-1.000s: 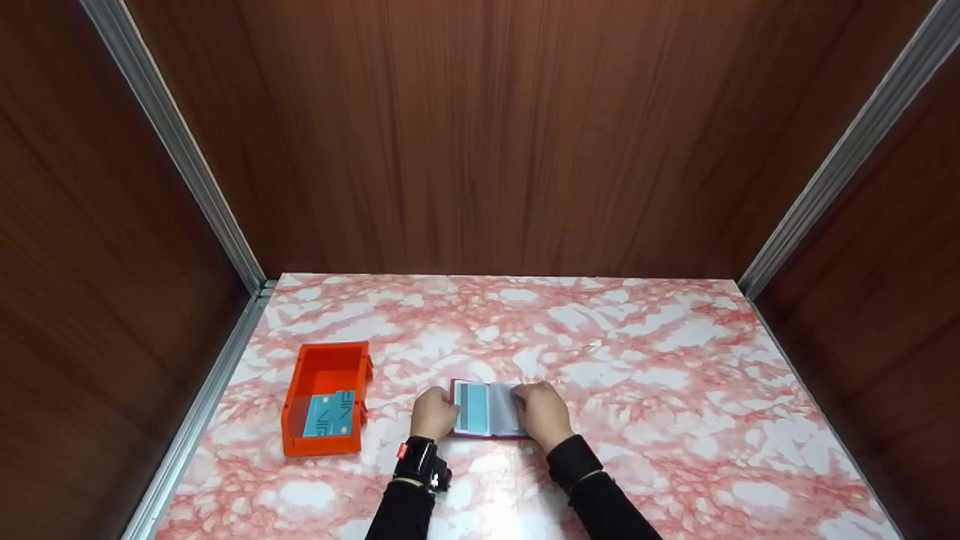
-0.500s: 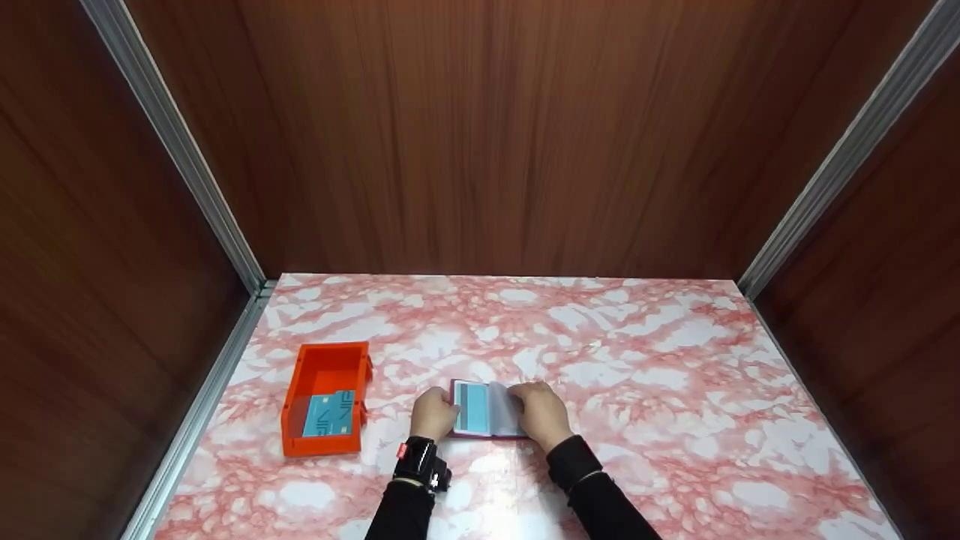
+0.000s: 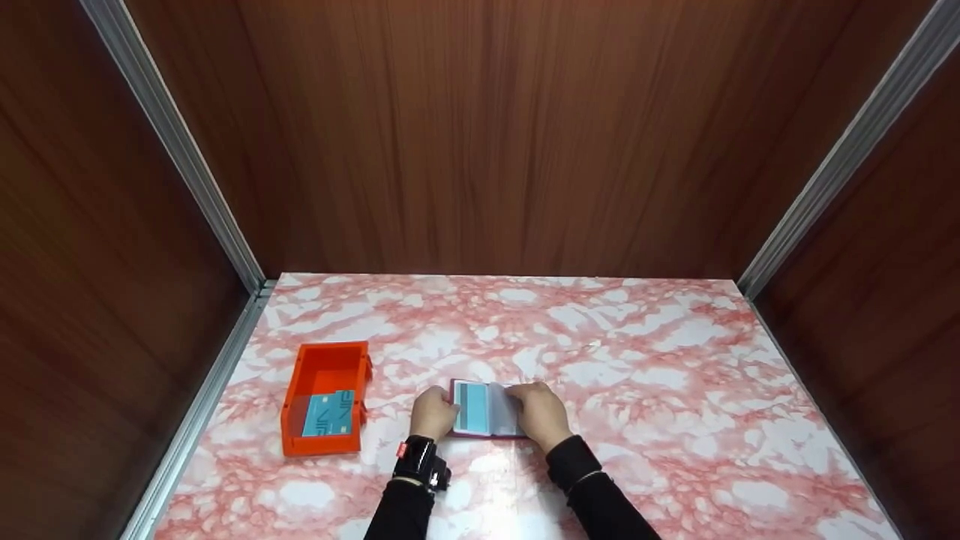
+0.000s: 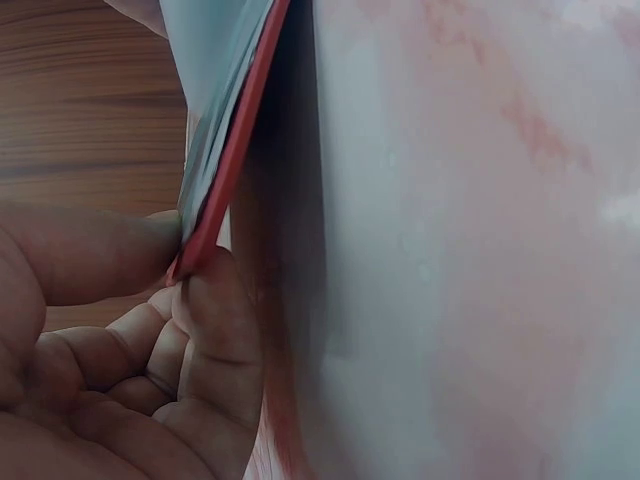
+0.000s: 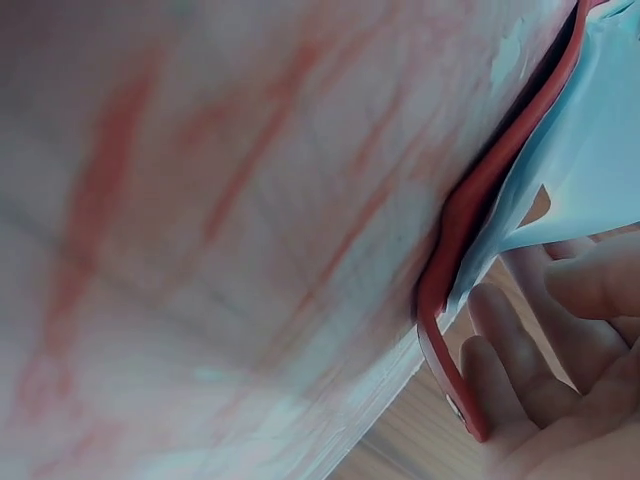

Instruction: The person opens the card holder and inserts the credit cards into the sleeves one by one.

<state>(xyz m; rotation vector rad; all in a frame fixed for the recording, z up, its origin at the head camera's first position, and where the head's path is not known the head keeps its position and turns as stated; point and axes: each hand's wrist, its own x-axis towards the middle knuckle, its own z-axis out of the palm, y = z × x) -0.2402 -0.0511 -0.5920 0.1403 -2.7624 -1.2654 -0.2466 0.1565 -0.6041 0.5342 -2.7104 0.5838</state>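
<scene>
A card holder [image 3: 502,411] with a dark red cover lies spread apart on the table. A light blue card [image 3: 472,409] with a grey stripe fills its left page. My left hand [image 3: 433,414] pinches the holder's left edge; in the left wrist view the thumb lies on the pages and a curled finger sits behind the red cover [image 4: 232,160]. On the other side, my right hand [image 3: 544,414] pinches clear plastic sleeves. Seen from the right wrist, a translucent sleeve [image 5: 590,150] bows up between thumb and fingers, while lower fingers touch the cover's flap [image 5: 450,365].
An orange bin [image 3: 322,446] stands to the left of the hands, with blue VIP cards [image 3: 322,415] inside. The pink-and-white marbled table [image 3: 637,360] is enclosed by brown wood-grain panels [image 3: 480,135] with grey metal rails at the corners.
My right fingertips have shifted slightly left, and the clear sleeve in them now curves up off the right side of the holder. The left hand and the bin have stayed put.
</scene>
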